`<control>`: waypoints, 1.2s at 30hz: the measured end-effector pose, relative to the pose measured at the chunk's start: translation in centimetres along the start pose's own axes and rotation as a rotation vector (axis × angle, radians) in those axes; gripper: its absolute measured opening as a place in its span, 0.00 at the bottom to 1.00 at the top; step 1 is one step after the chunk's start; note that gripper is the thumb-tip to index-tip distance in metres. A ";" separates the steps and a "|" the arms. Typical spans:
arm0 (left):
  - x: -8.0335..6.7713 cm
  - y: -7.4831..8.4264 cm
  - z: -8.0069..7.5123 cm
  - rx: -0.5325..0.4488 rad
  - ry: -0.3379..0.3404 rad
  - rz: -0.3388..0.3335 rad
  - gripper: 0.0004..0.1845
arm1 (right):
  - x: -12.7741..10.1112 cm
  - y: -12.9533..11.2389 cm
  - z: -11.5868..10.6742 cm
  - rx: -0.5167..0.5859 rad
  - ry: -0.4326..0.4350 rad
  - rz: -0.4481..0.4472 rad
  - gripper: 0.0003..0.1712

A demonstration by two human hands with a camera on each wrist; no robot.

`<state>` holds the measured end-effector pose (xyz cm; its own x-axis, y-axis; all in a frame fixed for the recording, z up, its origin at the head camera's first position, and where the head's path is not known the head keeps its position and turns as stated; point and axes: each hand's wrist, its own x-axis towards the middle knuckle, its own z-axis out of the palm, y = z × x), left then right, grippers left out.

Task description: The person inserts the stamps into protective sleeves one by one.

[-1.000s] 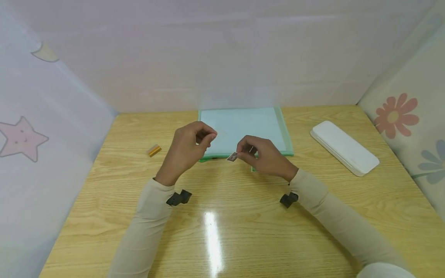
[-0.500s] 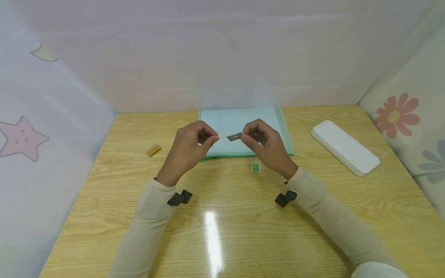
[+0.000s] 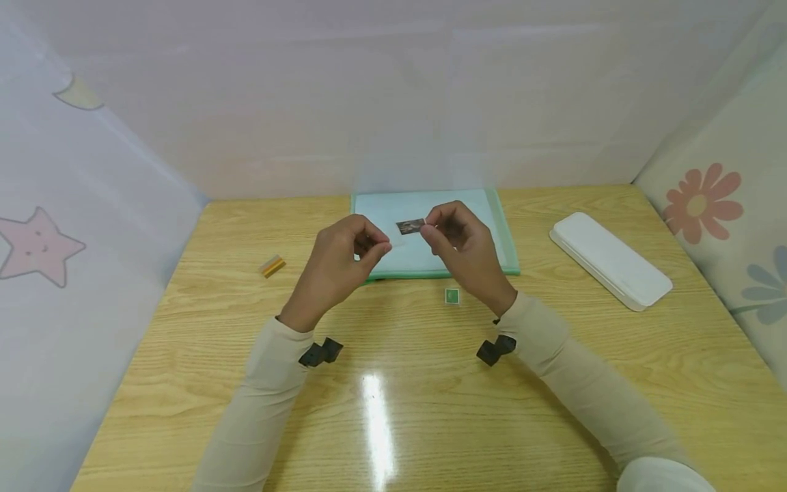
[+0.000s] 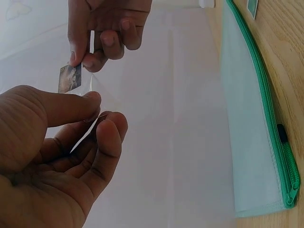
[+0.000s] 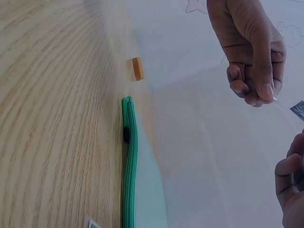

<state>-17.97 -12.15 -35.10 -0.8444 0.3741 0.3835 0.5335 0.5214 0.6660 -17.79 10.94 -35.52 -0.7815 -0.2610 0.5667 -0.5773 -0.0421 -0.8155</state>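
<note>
My right hand point(image 3: 464, 249) pinches a small dark picture stamp point(image 3: 410, 226) with a pale border between thumb and fingertips. Facing it, my left hand point(image 3: 341, 263) pinches a thin clear plastic sleeve point(image 4: 91, 85), barely visible in the head view. The stamp is held just above and beside the sleeve's free end; whether they touch I cannot tell. Both hands are raised over a pale zip pouch point(image 3: 381, 205) with green edging. On the table, in front of the pouch, lies a small green stamp point(image 3: 452, 296) with a white border.
To the right, a white pencil case point(image 3: 609, 260) lies at an angle on the wooden table point(image 3: 430, 410). A small orange and grey block point(image 3: 272, 266) lies to the left. Pale cloth walls point(image 3: 406, 102) stand behind and at both sides.
My right hand has risen from near the table to above the pouch with the dark stamp, uncovering the green stamp. My left hand has stayed almost in place.
</note>
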 end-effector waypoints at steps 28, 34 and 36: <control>0.1 0.0 0.2 0.036 0.052 0.031 0.05 | 0.0 -0.2 0.3 0.023 0.018 0.049 0.08; 0.1 0.0 0.2 0.034 0.052 0.028 0.05 | -0.1 0.0 0.3 0.063 0.027 0.080 0.08; 0.1 0.1 0.2 0.033 0.052 0.026 0.05 | -0.2 0.0 0.3 0.073 0.029 0.091 0.08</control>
<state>-18.00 -11.92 -35.15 -0.8312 0.3481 0.4334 0.5558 0.5371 0.6345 -17.62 10.65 -35.68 -0.8368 -0.2388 0.4927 -0.4860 -0.0903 -0.8693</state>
